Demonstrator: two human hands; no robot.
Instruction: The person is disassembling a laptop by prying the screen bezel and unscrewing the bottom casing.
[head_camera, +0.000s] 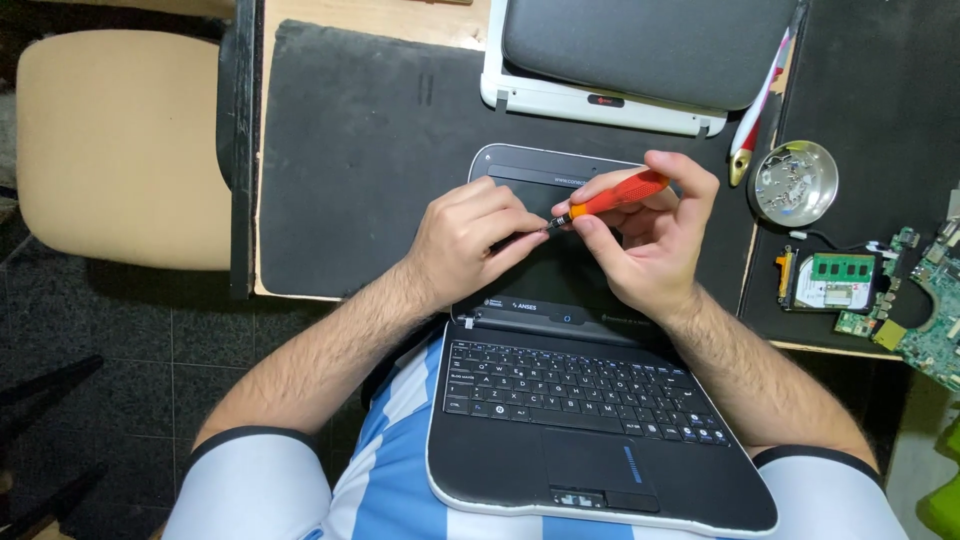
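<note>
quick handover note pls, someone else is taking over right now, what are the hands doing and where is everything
Right hand: holds the orange screwdriver, tip pointing left.
Left hand: fingers pinched at the screwdriver's tip.
Small black laptop: open fully flat, keyboard half on the person's lap, screen half lying on the dark mat under the hands.
Nearby: second closed laptop at the top, round metal dish with small parts to the right, circuit boards at the right edge.
Done or left: no loosened part visible on the laptop; progress cannot be judged.
</note>
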